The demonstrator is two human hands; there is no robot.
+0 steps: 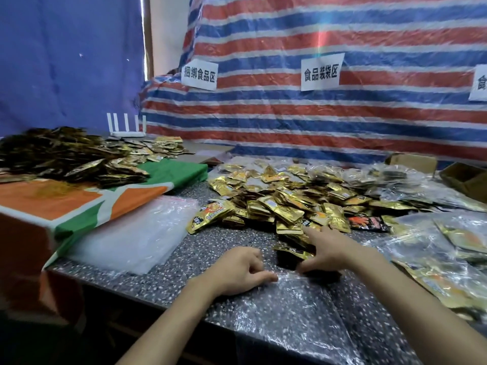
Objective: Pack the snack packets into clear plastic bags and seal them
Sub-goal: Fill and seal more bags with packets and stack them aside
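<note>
Snack packet pile (284, 198): sprawling mid speckled counter (200, 262); probably light, slippery foil.
Clear plastic bag (284, 309): lying at the near edge; seemingly limp, so its mouth lip is offering the best hold.
Right hand (332, 251): gripping packets (292, 252) at the mouth.
Left hand (237, 270): pinching the lip.

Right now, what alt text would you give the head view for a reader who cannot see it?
A person's left hand pinches the mouth of a crinkled clear plastic bag on a speckled grey stone table, while the right hand grips a few black-and-gold foil snack packets at its opening. A heap of gold foil packets lies behind.
</note>
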